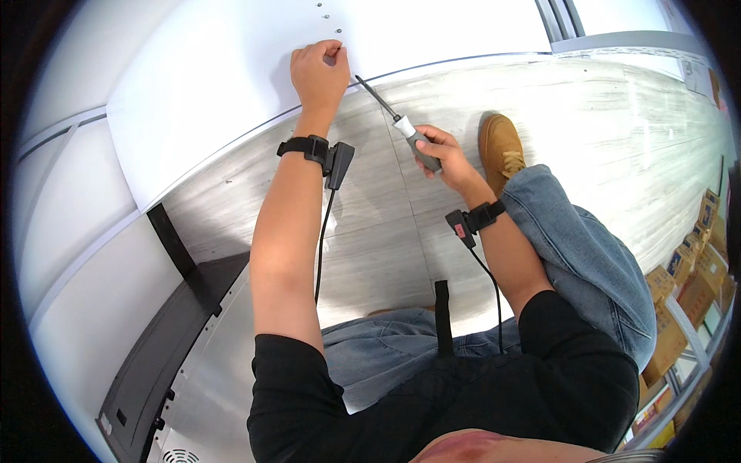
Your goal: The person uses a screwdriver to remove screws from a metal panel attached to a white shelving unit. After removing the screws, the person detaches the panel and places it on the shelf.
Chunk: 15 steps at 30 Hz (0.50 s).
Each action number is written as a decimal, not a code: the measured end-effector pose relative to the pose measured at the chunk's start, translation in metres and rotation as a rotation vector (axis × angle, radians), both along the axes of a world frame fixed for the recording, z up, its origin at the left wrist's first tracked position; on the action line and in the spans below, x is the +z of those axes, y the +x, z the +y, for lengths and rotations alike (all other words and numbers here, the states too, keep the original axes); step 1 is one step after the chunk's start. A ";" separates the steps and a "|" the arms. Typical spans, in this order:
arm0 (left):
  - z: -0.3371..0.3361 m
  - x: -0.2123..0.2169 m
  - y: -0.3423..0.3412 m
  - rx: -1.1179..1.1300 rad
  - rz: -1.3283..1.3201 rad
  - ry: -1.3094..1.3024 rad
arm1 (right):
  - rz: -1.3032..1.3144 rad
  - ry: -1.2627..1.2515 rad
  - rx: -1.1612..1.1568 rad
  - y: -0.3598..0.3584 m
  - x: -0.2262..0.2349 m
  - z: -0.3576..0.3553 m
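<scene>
My left hand (318, 76) is closed in a pinch against the white panel (224, 92), near its lower edge. Whatever sits between thumb and forefinger is too small to make out. Just beyond the fingertips, a row of small dark screws (339, 31) stands out from the panel. My right hand (446, 158) grips a screwdriver (407, 127) by its grey and white handle. The dark shaft slants up and left, its tip near the panel's edge and apart from the left hand.
Light wood-look flooring (370, 201) spreads below. A black metal part (147, 347) and a silver perforated panel (216, 386) lie at lower left. My brown shoe (500, 147) is right of the screwdriver. Cardboard boxes (695, 285) stack at far right. Cables (325, 247) hang from both wrist straps.
</scene>
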<state>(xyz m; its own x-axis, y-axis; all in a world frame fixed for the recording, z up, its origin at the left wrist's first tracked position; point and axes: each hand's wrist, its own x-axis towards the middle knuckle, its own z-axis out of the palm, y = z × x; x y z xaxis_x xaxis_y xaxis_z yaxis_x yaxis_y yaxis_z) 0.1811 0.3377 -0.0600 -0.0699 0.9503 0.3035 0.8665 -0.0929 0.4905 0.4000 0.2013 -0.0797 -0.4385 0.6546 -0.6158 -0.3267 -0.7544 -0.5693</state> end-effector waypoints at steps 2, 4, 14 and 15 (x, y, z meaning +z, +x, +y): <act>0.001 0.000 0.001 -0.001 -0.001 0.003 | 0.011 -0.011 -0.005 0.001 -0.001 -0.001; 0.001 -0.001 0.001 -0.007 -0.003 0.023 | 0.017 -0.017 -0.006 0.002 -0.002 -0.002; -0.027 0.002 -0.007 0.133 -0.200 -0.055 | 0.003 -0.025 0.033 0.000 -0.008 -0.013; -0.038 0.008 -0.005 0.192 -0.296 -0.083 | 0.007 -0.025 0.041 -0.002 -0.008 -0.015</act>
